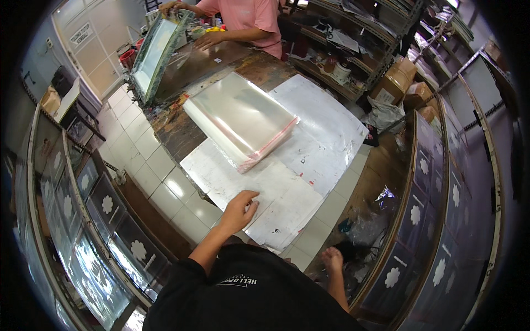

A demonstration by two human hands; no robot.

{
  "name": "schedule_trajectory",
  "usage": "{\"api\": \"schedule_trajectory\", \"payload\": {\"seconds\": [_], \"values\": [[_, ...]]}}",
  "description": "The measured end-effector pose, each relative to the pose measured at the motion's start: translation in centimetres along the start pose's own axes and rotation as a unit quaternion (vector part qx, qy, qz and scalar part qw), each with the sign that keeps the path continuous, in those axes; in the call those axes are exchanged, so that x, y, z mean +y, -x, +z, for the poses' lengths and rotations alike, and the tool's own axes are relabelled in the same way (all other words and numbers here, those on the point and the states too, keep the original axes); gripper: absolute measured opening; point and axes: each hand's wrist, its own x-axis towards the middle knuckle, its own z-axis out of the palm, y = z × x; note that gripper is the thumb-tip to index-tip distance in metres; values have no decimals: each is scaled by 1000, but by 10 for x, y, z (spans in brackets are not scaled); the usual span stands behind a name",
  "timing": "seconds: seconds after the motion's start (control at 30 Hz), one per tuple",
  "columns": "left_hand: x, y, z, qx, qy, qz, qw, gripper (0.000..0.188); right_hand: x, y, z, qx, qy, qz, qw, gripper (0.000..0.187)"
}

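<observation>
Up top, the picture's edge is cutting off a co-worker point(251, 19) above the shoulders, leaving a pink shirt and arms showing. The stack of clear plastic sleeves point(237, 113) is hiding part of the white sheets point(326, 118) beneath, and glare is blurring its separate layers. It's lying near the middle of the table point(175, 131), glossy, flat and rectangular, with a pinkish strip running along its near edge. Those matte white sheets are overlapping and carrying dark smudges and red specks; the wood beyond is looking brown and stained. At far left, a green-edged frame point(160, 55) is standing tilted, a co-worker's hand at its top.

Now the wearer's hands! The left hand point(239, 211) is hanging over the near sheets, fingers loosely bent, thumb apart, gripping nothing visible; whether it's touching paper, I can't tell. The right hand point(333, 259) is sitting low beyond the table's right side, fingers appearing curled, its grip impossible to make out.
</observation>
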Motion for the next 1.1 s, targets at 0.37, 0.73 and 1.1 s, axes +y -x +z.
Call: {"api": "schedule_trajectory", "payload": {"seconds": [0.37,0.73,1.1], "values": [[-19,-96,-81,227,-222,131,939,51,63,24,-12,64,110,142,982,28],[-35,-242,-76,82,-549,218,803,66,89,53,-21,90,109,177,974,32],[-5,-213,13,-67,-404,341,846,11,47,40,23,83,6,16,996,21]]}}
